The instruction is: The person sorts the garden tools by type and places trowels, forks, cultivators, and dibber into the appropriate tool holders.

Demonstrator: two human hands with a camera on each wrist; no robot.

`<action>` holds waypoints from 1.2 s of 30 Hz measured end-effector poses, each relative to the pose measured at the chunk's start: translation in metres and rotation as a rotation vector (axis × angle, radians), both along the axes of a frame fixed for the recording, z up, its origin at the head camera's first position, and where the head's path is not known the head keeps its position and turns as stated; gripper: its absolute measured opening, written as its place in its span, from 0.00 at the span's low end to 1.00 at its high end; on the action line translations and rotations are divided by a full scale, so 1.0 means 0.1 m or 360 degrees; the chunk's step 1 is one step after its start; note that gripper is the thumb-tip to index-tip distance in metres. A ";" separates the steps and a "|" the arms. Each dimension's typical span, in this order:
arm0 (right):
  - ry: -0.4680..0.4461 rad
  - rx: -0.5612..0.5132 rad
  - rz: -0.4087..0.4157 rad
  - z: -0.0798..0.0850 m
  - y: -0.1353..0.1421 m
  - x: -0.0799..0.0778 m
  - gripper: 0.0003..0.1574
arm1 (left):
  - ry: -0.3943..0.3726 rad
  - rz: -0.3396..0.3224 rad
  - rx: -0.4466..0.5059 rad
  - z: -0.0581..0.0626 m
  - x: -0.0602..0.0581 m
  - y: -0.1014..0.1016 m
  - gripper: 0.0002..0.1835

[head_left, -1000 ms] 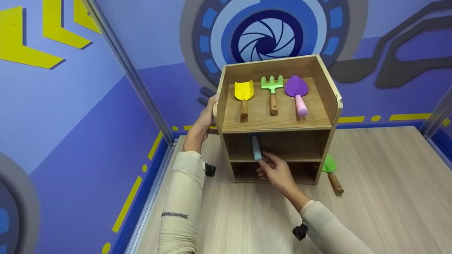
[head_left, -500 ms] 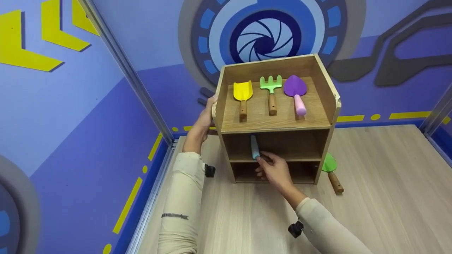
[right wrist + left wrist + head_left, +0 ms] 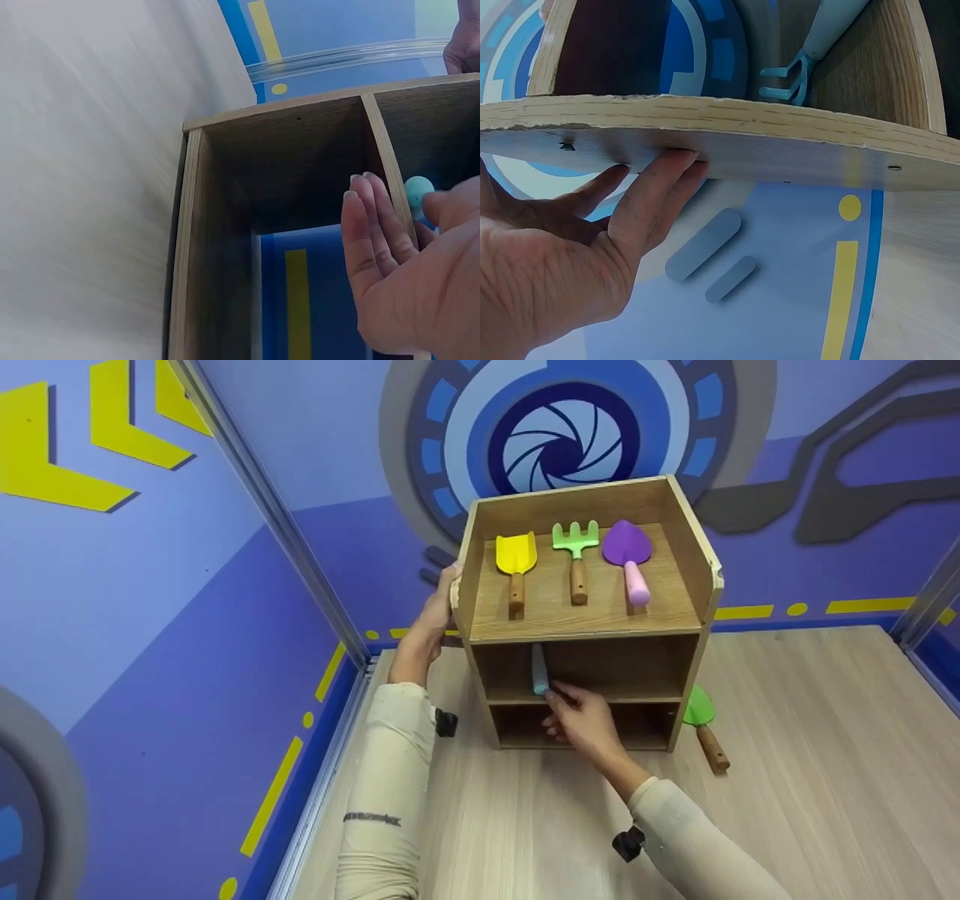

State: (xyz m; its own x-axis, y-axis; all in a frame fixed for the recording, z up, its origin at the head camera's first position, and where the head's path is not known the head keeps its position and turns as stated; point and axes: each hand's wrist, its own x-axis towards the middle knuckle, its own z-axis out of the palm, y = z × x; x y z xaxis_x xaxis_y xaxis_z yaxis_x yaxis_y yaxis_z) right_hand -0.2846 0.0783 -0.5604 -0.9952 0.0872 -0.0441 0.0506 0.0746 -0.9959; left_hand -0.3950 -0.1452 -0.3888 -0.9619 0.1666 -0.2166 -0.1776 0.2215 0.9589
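A small wooden shelf unit [image 3: 589,622] stands on the floor with three levels. In the middle compartment lies a blue hand fork [image 3: 804,75], its pale handle [image 3: 539,669] pointing out to the front. My right hand [image 3: 589,721] is at the handle's end, the thumb against the round tip and the other fingers loosely stretched. My left hand [image 3: 433,619] rests on the outer left side panel, with straight fingers touching it in the left wrist view. On the top level lie a yellow scoop [image 3: 516,556], a green fork [image 3: 577,540] and a purple trowel [image 3: 628,544] with a pink handle.
A green trowel [image 3: 709,731] with a wooden handle lies on the light wood surface [image 3: 840,735], right of the shelf unit. The bottom compartment [image 3: 637,726] is partly behind the right hand. Blue patterned walls stand behind and to the left.
The blue fork's handle has slid slightly deeper into the middle compartment, with the right hand following it a little left and inward. The left hand stays on the side panel.
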 end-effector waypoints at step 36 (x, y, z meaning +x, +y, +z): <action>0.0971 0.1016 -0.0014 -0.14 1.39 0.60 0.13 | 0.0023 -0.0014 0.0020 0.01 0.02 -0.03 0.53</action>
State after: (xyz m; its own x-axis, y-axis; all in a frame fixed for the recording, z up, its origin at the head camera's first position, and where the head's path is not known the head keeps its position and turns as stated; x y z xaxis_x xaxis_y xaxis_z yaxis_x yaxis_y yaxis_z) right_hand -0.2250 0.2170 -0.5748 -0.8287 -0.0786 0.5542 -0.4730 0.6278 -0.6182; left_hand -0.3934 -0.1484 -0.3882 -0.9635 0.1775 -0.2006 -0.1619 0.2108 0.9640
